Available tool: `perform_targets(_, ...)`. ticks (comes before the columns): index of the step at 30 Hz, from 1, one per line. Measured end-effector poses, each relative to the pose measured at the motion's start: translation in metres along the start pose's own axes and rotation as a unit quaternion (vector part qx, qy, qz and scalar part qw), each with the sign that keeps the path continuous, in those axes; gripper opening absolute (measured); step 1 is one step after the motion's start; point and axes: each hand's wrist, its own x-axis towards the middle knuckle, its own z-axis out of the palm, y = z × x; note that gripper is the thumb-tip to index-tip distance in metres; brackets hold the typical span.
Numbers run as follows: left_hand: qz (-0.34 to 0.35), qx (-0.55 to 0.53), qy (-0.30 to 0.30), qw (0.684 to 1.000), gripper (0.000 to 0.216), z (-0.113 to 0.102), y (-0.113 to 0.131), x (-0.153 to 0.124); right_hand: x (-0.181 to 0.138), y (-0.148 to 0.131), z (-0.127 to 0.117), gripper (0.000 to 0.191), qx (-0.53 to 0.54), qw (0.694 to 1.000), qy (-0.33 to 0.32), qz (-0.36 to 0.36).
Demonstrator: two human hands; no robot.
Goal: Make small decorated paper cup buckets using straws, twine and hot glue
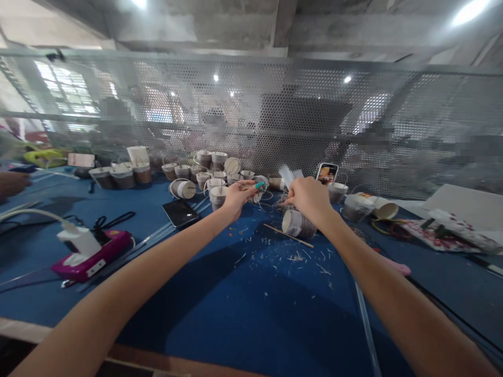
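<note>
My left hand (237,199) reaches over the far middle of the table with its fingers drawn together. A small teal piece (259,185) shows at its fingertips; what else they pinch is too small to tell. My right hand (311,198) is closed beside a tangle of thin twine (283,204), and I cannot make out what is in its fingers. Translucent whitish strips (288,174) stick up just behind it. Below the right hand a small grey-wrapped cup (294,224) lies on its side, next to a thin wooden stick (288,235).
Several small cups with looped handles (217,196) crowd the back, with more cups (122,177) at left. A black phone (181,213), a purple power strip (93,256) and a propped phone (327,173) are around. Fibre scraps litter the blue table (236,314). Another person's hand (13,184) is at far left.
</note>
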Motion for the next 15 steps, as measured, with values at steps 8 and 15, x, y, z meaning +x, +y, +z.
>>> perform_targets(8, 0.007, 0.008, 0.011, 1.0, 0.02, 0.0, 0.0021, 0.0008, 0.0014, 0.0011, -0.0001, 0.018, 0.016, 1.0, 0.012, -0.022)
perform_targets(15, 0.008, 0.009, 0.01, 1.0, 0.02, 0.0, 0.0009, 0.0003, 0.0023, 0.002, -0.0019, 0.01, 0.03, 0.999, -0.009, -0.041)
